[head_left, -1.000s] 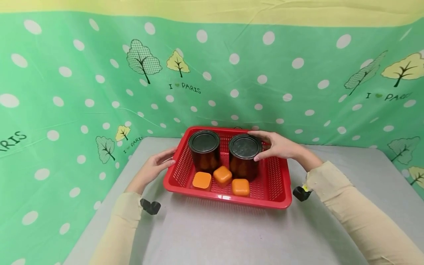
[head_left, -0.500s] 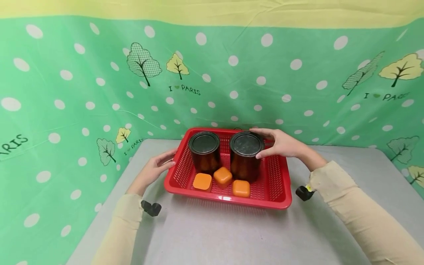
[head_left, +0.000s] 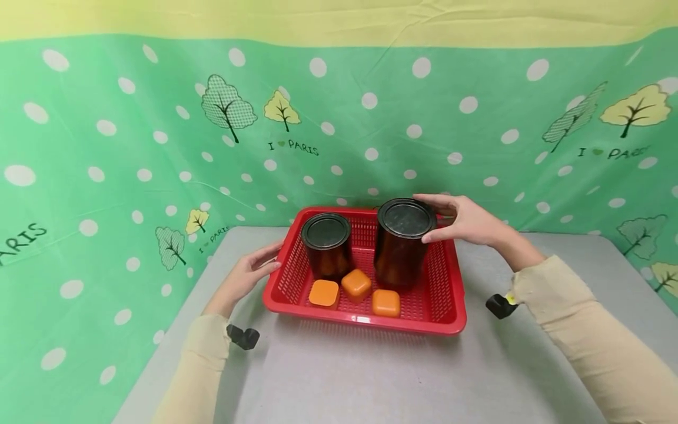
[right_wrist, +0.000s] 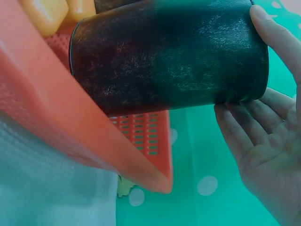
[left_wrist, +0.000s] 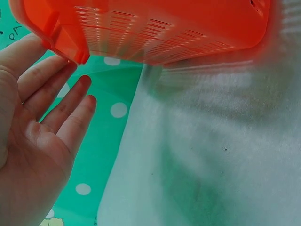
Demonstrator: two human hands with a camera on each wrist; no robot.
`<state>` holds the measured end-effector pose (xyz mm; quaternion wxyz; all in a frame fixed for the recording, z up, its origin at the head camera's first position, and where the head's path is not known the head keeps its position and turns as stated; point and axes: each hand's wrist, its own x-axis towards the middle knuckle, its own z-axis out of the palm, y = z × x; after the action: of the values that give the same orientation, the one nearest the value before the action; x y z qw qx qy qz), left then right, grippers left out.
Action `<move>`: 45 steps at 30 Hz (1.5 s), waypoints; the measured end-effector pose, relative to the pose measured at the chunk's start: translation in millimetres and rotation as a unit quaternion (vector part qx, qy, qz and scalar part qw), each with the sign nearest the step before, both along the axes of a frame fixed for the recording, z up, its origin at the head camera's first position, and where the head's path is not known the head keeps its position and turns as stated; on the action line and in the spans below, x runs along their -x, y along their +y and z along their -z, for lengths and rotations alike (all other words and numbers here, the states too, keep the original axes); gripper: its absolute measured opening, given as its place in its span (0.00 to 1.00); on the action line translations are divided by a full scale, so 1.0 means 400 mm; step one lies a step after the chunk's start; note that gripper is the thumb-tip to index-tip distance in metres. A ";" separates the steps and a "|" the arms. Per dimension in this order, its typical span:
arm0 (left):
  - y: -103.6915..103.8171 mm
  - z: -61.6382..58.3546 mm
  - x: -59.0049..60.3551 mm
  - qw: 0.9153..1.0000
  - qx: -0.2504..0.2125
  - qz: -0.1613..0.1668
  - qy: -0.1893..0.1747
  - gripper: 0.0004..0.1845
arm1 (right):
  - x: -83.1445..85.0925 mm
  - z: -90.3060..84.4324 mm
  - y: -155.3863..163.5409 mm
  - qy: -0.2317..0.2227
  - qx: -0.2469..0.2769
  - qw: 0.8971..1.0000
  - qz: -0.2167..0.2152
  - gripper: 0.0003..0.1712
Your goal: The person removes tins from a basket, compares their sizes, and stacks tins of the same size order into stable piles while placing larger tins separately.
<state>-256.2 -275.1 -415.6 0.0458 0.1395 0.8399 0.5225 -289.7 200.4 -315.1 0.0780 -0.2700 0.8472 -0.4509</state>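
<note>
A red mesh basket (head_left: pixel 450 300) sits on the grey table. My right hand (head_left: pixel 466 221) grips the rim of a dark round can (head_left: pixel 399 244), lifted above the basket floor at the right. In the right wrist view my right hand (right_wrist: pixel 263 136) wraps the can (right_wrist: pixel 169 61) by thumb and fingers. A second dark can (head_left: pixel 326 244) stands in the basket's left half. Three orange blocks (head_left: pixel 356 282) lie at the basket's front. My left hand (head_left: pixel 249 274) rests with straight fingers against the basket's left rim (left_wrist: pixel 61 40), with the left hand (left_wrist: pixel 42 122) flat and holding nothing.
A green dotted cloth (head_left: pixel 132 147) hangs as a backdrop behind and to the left of the table (head_left: pixel 371 377). Bare grey table surface lies in front of and to the right of the basket.
My right hand has raised the right can up and slightly rightwards from the basket floor. The left hand stays at the basket's left rim.
</note>
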 end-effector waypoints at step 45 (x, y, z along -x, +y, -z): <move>0.007 -0.005 -0.006 1.000 0.007 -0.004 -0.008 0.31 | -0.119 -0.104 0.315 0.016 -0.046 0.976 0.211 0.42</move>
<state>-253.7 -272.5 -413.6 0.0512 0.1314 0.8436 0.5181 -242.2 326.5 -273.7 -0.0203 -0.0890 0.9059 -0.4136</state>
